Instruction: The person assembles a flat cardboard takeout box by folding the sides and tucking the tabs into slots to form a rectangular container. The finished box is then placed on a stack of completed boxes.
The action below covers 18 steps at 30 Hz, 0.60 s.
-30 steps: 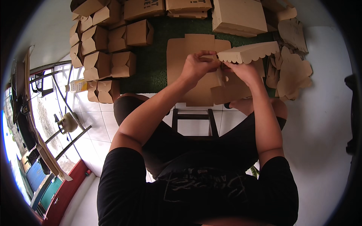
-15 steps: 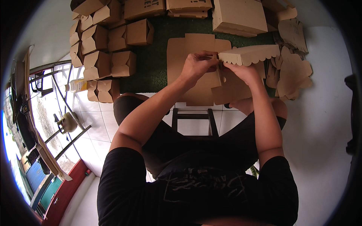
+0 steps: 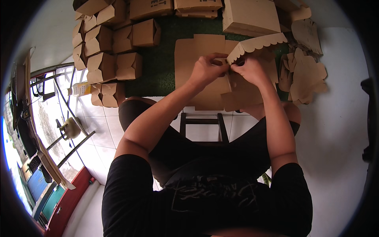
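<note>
A partly folded brown cardboard box blank [image 3: 197, 87] lies before me, its near edge overhanging the green mat. Its scalloped flap [image 3: 256, 44] stands raised at the far right, above my right hand. My left hand [image 3: 209, 71] pinches a fold of the blank near the middle, thumb and fingers closed on the cardboard. Close against it, my right hand [image 3: 248, 70] grips the cardboard at the same corner, under the scalloped flap. The fingertips of both hands partly cover the corner where they meet.
Several folded boxes [image 3: 98, 41] are stacked at the left, and more [image 3: 152, 8] stand along the back. A large box [image 3: 250, 17] with a scalloped edge sits at the back right. Flat scalloped blanks [image 3: 308, 77] lie to the right. A bottle [image 3: 81, 89] is beside the left boxes.
The scalloped flap has tilted, its right end rising away from me. My right hand has turned and curled in under it; my left hand has barely moved.
</note>
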Tool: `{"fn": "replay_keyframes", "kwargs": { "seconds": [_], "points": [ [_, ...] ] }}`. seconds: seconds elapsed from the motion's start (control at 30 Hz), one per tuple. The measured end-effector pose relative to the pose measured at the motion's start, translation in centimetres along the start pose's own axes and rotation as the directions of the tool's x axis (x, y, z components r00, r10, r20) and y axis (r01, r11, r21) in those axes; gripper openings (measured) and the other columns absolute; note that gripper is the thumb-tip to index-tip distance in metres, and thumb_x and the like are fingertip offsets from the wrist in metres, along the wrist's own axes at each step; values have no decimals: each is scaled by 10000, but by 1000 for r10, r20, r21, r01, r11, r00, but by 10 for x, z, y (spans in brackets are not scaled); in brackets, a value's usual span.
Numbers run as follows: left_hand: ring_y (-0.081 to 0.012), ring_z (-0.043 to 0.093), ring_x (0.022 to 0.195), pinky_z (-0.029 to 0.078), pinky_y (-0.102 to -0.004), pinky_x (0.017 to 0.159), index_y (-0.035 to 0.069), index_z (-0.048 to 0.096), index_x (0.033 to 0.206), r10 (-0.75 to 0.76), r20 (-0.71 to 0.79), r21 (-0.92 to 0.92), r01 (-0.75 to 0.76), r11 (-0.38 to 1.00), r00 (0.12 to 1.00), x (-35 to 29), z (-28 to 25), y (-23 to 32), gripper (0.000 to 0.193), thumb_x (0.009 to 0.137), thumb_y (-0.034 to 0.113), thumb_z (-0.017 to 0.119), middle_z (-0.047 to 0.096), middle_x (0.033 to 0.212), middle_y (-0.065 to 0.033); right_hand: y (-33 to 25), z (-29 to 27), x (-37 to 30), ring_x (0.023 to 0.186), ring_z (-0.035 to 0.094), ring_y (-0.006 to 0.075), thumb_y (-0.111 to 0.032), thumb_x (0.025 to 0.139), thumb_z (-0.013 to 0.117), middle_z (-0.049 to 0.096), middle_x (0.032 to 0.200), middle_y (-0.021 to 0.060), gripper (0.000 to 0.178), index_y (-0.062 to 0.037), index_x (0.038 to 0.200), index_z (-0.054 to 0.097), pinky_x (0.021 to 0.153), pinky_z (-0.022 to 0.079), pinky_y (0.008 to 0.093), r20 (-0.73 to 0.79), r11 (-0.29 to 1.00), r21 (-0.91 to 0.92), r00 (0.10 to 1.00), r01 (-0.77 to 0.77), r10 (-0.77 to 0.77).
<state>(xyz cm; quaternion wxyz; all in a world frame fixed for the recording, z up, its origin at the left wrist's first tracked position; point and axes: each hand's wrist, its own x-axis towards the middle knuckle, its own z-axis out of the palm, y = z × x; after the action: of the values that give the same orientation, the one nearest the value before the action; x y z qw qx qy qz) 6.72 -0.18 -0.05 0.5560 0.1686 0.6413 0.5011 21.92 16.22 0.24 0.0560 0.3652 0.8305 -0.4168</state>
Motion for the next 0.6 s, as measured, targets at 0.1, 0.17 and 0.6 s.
{"fn": "replay_keyframes", "kwargs": {
  "seconds": [0.1,0.17,0.6],
  "points": [
    [-257,814,1069,672,-358,963,31,720,1473,43,-26,216,-37,976,999,-3,0,3,627,894,216,875,781,1215,-195,2,1,4,1044,798,341,-302,914,846,832,1120,182,415,-20,1214,800,944,611,434,23,1000,22,999,22,-22],
    [-278,820,1059,667,-376,940,49,737,1455,114,-37,332,-96,938,993,-3,0,3,661,848,256,897,790,1222,-195,2,2,7,1051,795,324,-289,910,852,833,1136,171,426,-13,1229,795,951,609,428,54,997,76,998,23,-27],
    [-423,815,887,702,-450,778,-53,783,1228,565,-121,580,-404,708,816,-9,12,-13,458,833,167,849,754,1084,-273,-8,21,10,1071,770,228,-227,837,909,819,1218,149,535,26,1290,780,938,606,380,58,901,418,993,-118,103]
  ]
}}
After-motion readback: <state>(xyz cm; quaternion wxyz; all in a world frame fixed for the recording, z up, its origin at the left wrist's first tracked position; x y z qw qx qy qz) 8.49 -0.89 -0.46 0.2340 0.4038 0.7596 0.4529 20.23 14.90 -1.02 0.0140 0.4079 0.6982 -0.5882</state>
